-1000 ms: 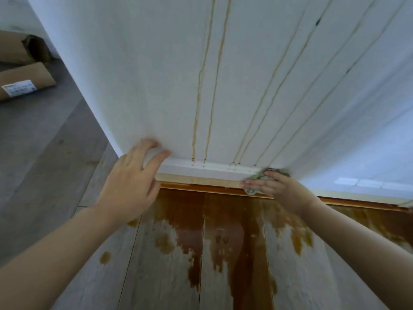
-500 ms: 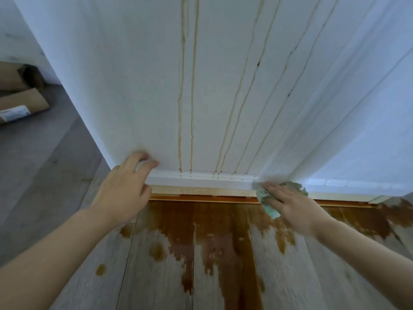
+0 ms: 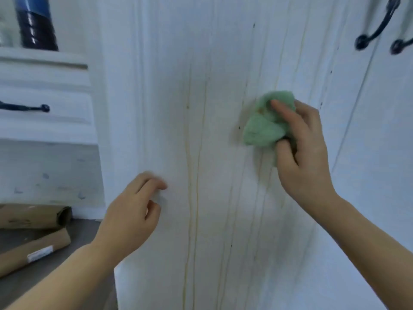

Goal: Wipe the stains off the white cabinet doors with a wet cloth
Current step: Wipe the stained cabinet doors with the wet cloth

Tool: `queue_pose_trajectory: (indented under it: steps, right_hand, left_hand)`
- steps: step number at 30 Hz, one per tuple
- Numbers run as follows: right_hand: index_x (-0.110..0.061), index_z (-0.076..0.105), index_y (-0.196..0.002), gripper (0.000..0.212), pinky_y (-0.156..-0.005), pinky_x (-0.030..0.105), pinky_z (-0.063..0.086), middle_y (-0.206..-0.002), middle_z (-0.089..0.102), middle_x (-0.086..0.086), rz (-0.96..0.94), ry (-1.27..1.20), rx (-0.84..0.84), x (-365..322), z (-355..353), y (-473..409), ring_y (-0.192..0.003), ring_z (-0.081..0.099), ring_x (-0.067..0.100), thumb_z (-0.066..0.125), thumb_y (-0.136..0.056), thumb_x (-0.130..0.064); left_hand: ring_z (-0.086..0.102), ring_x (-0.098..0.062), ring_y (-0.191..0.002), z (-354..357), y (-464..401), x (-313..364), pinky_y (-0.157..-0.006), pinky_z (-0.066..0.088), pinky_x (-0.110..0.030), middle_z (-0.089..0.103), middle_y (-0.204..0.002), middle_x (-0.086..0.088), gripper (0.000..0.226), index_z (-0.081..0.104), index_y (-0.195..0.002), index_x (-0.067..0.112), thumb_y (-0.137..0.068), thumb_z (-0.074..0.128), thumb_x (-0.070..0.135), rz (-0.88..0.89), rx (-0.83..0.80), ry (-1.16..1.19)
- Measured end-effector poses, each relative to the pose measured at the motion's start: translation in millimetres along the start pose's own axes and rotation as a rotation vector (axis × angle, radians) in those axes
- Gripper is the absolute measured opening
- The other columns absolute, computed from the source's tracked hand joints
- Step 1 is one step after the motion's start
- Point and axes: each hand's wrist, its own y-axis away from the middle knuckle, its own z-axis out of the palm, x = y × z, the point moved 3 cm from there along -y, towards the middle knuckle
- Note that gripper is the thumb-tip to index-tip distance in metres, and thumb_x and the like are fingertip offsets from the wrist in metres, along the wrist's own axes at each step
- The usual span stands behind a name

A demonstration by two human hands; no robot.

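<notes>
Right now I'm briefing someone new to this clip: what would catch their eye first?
The crumpled green cloth, gripped by the right hand against the middle of the white cabinet door. Next, the thin yellowish drip streaks running down the door between both hands, with the left hand lower, at the door's left edge. Black curved handles sit top right.

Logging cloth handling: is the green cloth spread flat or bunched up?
Bunched. The green cloth sits as a crumpled wad with folds, gripped by the right hand against the white cabinet door.
</notes>
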Motion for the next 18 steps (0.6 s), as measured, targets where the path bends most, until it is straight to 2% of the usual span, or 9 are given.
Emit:
queue_pose_trajectory:
  steps: [3, 5, 8, 10, 12, 14, 16, 18]
  right_hand:
    - [-0.004, 0.045, -0.136, 0.058, -0.105, 0.032, 0.037, -0.135, 0.038, 0.016, -0.116, 0.020, 0.161, -18.1, -8.7, -87.5, -0.128, 0.039, 0.018, 0.035, -0.081, 0.013]
    - [-0.003, 0.043, -0.138, 0.059, -0.108, 0.041, 0.034, -0.140, 0.036, 0.019, -0.144, 0.057, 0.203, -26.4, -11.8, -139.6, -0.131, 0.037, 0.030, 0.033, -0.081, 0.010]
    - [-0.005, 0.040, -0.140, 0.056, -0.114, 0.037, 0.026, -0.146, 0.034, 0.020, -0.170, 0.173, 0.116, -23.4, 0.6, -193.4, -0.136, 0.031, 0.030, 0.032, -0.086, 0.003]
    - [-0.002, 0.044, -0.138, 0.050, -0.115, 0.036, 0.022, -0.146, 0.036, 0.022, -0.222, 0.244, 0.096, -16.4, 17.8, -196.6, -0.136, 0.030, 0.031, 0.030, -0.090, -0.002]
    - [0.000, 0.048, -0.134, 0.045, -0.110, 0.054, 0.029, -0.143, 0.040, 0.023, -0.288, 0.281, 0.120, -12.9, 35.4, -177.9, -0.134, 0.034, 0.034, 0.032, -0.092, -0.003]
    - [0.000, 0.051, -0.131, 0.040, -0.100, 0.060, 0.038, -0.141, 0.044, 0.020, -0.363, 0.326, 0.117, -11.7, 52.4, -142.7, -0.133, 0.038, 0.033, 0.036, -0.095, -0.002]
    - [-0.004, 0.053, -0.130, 0.038, -0.101, 0.055, 0.040, -0.141, 0.045, 0.015, -0.457, 0.373, 0.058, -10.5, 66.9, -97.7, -0.134, 0.038, 0.028, 0.032, -0.099, -0.004]
    - [-0.011, 0.052, -0.129, 0.038, -0.102, 0.045, 0.040, -0.143, 0.044, 0.009, -0.568, 0.410, -0.076, -7.4, 77.0, -54.2, -0.136, 0.037, 0.022, 0.030, -0.099, -0.006]
  left_hand:
    - [0.053, -0.013, -0.089, -44.4, -62.1, 22.0, -0.064, 0.053, -0.037, 0.048, -0.110, 0.006, 0.038, 0.057, -0.104, 0.016, -0.075, 0.033, 0.021, 0.114, 0.146, -0.024]
    - [0.049, -0.015, -0.100, -73.0, -100.3, 35.5, -0.072, 0.048, -0.033, 0.050, -0.113, -0.002, 0.040, 0.058, -0.107, 0.010, -0.076, 0.036, 0.019, 0.178, 0.233, -0.053]
    - [0.043, -0.021, -0.116, -108.3, -154.8, 47.0, -0.089, 0.038, -0.035, 0.048, -0.128, -0.010, 0.049, 0.054, -0.120, 0.007, -0.076, 0.036, 0.019, 0.223, 0.322, -0.116]
    - [0.037, -0.021, -0.126, -121.0, -179.5, 47.8, -0.097, 0.033, -0.037, 0.043, -0.138, -0.010, 0.054, 0.049, -0.128, 0.008, -0.078, 0.033, 0.022, 0.219, 0.342, -0.144]
    - [0.033, -0.022, -0.132, -123.2, -191.6, 45.3, -0.101, 0.030, -0.038, 0.039, -0.143, -0.010, 0.057, 0.046, -0.133, 0.007, -0.080, 0.031, 0.025, 0.219, 0.337, -0.158]
    - [0.032, -0.025, -0.134, -118.5, -193.4, 42.8, -0.103, 0.029, -0.039, 0.038, -0.145, -0.011, 0.058, 0.045, -0.135, 0.006, -0.082, 0.030, 0.024, 0.240, 0.321, -0.204]
    - [0.031, -0.026, -0.136, -112.7, -189.7, 40.7, -0.104, 0.028, -0.039, 0.038, -0.145, -0.012, 0.058, 0.044, -0.136, 0.005, -0.083, 0.030, 0.023, 0.259, 0.311, -0.247]
    - [0.031, -0.026, -0.136, -110.2, -186.4, 39.8, -0.104, 0.028, -0.039, 0.037, -0.146, -0.012, 0.058, 0.043, -0.136, 0.005, -0.083, 0.030, 0.023, 0.267, 0.298, -0.264]
